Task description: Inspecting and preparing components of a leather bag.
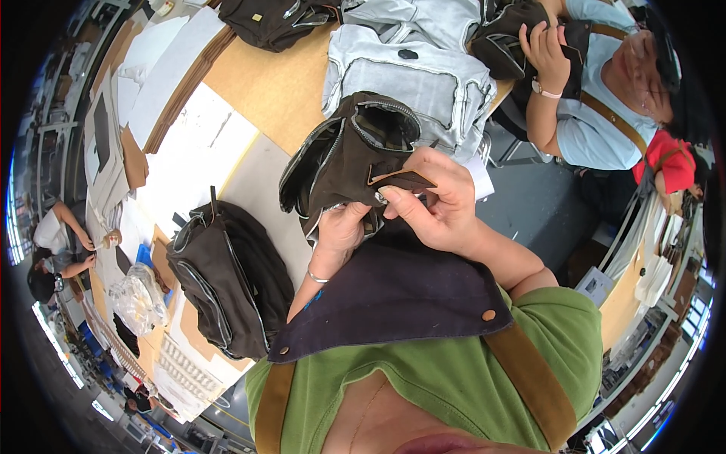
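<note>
A dark brown fabric bag with open zippers is held up in front of my chest. My left hand grips its lower edge, fingers partly hidden behind the cloth. With thumb and fingers, my right hand pinches a dark leather strap with an orange-brown edge on the bag. Small shiny metal hardware shows beside my right thumb; its exact kind is too small to tell.
A second dark bag stands on the table to the left. Pale grey bags lie piled ahead, near another dark bag. Stacked sheets and a clear plastic bag are at left. A co-worker handles a dark bag at far right.
</note>
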{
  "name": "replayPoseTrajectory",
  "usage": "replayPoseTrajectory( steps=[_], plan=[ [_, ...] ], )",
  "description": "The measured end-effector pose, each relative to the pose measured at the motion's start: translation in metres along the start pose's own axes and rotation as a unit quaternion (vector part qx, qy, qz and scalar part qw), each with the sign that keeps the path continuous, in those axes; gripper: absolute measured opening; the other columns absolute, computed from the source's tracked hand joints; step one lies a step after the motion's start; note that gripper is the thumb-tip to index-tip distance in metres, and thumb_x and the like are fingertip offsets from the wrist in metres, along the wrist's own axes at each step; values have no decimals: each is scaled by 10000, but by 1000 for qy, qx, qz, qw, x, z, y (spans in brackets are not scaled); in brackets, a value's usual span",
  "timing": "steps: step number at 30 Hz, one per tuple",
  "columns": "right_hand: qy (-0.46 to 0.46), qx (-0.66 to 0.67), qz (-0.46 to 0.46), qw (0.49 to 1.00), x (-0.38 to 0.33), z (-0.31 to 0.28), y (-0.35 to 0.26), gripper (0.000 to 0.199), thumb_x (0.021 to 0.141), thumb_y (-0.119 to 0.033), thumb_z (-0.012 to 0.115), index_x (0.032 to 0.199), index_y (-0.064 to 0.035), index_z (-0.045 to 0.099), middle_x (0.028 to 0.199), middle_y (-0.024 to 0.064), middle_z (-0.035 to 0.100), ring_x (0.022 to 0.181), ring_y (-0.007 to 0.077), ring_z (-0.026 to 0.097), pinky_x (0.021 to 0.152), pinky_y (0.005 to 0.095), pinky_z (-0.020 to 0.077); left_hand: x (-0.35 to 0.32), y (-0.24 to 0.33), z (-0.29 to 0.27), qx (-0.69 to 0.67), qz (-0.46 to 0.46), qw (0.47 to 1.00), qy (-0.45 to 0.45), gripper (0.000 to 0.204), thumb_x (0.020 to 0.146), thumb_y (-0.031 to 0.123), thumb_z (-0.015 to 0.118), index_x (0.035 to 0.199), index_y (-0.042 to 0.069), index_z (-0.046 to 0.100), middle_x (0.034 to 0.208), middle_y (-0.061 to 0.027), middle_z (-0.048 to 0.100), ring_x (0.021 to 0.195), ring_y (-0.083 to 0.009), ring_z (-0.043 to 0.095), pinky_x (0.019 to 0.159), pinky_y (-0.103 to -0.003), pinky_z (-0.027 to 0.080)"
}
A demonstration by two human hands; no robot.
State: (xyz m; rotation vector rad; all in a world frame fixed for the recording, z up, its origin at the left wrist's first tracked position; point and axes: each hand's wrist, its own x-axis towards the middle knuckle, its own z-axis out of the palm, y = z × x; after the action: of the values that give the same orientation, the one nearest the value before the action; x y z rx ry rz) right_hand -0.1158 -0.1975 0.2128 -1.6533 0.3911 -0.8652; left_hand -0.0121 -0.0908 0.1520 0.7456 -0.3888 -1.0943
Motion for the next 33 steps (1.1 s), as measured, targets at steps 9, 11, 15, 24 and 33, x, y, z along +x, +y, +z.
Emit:
replayPoseTrajectory(
  steps=[9, 11, 15, 24, 33],
  plan=[
    [-4, 24, 50, 998, 2, 0, -5, 62, 759, -11, 627, 775, 41, 598, 674, 65, 516, 500, 97, 558, 429, 205, 412, 0, -7, -2, 70, 17, 997, 41, 414, 751, 199, 690, 1060, -23, 524, 954, -80, 598, 818, -142, 574, 693, -248, 468],
    [-4, 30, 63, 998, 1, 0, -5, 67, 764, -11, 624, 794, 44, 600, 673, 64, 513, 502, 98, 557, 424, 204, 414, 1, -7, 2, 101, 33, 992, 69, 422, 748, 208, 693, 1059, -24, 525, 951, -81, 598, 810, -140, 576, 688, -249, 471],
    [-19, 37, 63, 997, 2, 0, -4, 71, 773, -12, 616, 811, 46, 601, 683, 59, 512, 505, 95, 558, 424, 201, 428, 0, -7, 0, 100, 29, 992, 72, 428, 746, 209, 697, 1064, -21, 524, 950, -78, 598, 811, -138, 576, 689, -248, 473],
    [-60, 45, 92, 993, 4, -4, -7, 48, 798, 13, 577, 814, 55, 593, 761, 85, 518, 556, 109, 574, 450, 188, 475, 1, -9, 0, 129, 68, 983, 111, 402, 722, 190, 706, 1035, -10, 551, 929, -66, 604, 801, -132, 582, 702, -249, 476],
    [-41, 13, 70, 997, 4, -8, -4, 63, 784, 13, 592, 823, 62, 602, 745, 68, 534, 574, 104, 594, 474, 189, 486, 8, -1, 5, 197, 57, 976, 69, 410, 731, 117, 706, 1078, -8, 526, 1025, -46, 571, 915, -139, 542, 818, -273, 432]
  ],
)
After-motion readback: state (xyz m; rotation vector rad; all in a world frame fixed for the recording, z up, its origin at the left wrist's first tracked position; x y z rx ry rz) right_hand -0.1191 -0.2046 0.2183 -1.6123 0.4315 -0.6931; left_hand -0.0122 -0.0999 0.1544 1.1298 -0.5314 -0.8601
